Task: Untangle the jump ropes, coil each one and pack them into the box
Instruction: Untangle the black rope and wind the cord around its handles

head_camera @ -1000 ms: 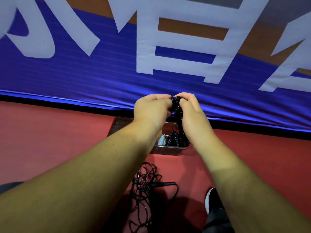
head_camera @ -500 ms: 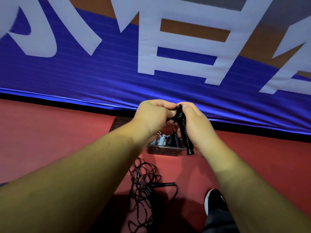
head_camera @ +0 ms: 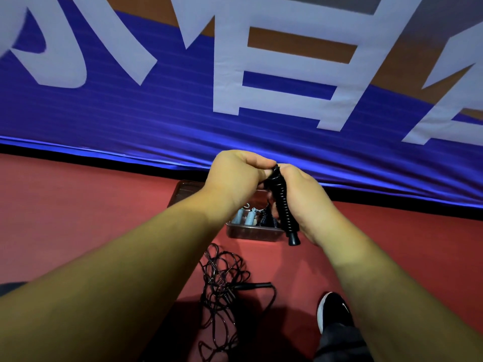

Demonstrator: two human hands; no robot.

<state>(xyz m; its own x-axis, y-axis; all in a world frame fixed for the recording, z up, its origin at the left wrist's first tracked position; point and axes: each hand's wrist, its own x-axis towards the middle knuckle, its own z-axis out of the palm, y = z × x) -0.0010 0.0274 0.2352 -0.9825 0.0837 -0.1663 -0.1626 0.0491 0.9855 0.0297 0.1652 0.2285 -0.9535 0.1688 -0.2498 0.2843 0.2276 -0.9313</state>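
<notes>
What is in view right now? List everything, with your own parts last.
Wrapped jump rope: 1, black, cord wound around its handles, held in both hands above the box.
Box: 1, dark brown, on the red floor by the banner.
Wrapped ropes in box: 1 pale blue, 1 black, side by side at the near end.
Tangled jump rope: 1 loose pile, black, on the floor in front of the box; I cannot tell if it is more than one rope.
Banner: 1, blue with white lettering, behind the box.
Shoe: 1, black with white sole, lower right.
Left hand: on the bundle's top.
Right hand: around the bundle.
</notes>
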